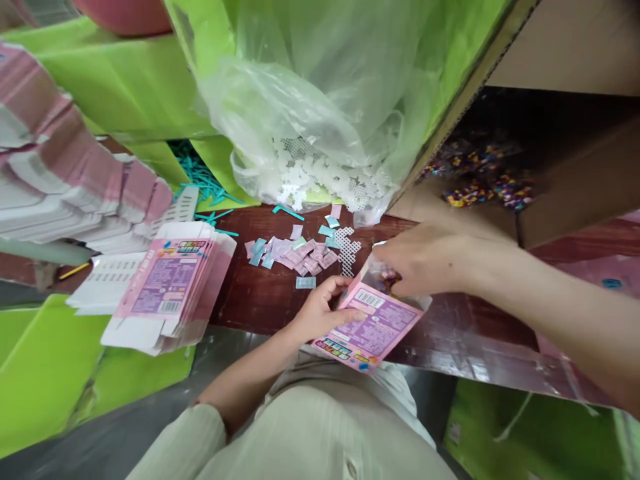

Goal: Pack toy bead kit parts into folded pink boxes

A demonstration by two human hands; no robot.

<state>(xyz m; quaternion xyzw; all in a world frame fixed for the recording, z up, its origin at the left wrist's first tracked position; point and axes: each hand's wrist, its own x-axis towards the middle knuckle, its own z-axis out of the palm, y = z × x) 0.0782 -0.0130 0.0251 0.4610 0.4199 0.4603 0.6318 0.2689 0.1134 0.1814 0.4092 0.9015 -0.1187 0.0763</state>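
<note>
A pink and purple printed box (375, 323) is tilted at the table's front edge, its open end facing up and away from me. My left hand (325, 313) grips its left side, thumb across the printed face. My right hand (425, 260) is at the opening, fingers partly inside and closed around something colourful that is mostly hidden. Beyond the box lie small pink and blue packets (305, 255) and a white perforated lattice piece (347, 250). Flat pink cartons (167, 287) are stacked to the left.
A clear plastic bag (310, 133) of white lattice pieces stands behind the packets. Teal sticks (203, 177) spill from a green box at the left. Folded cartons (75, 167) are piled far left. A cardboard box (565, 140) at the right holds colourful wrapped bits (480, 173).
</note>
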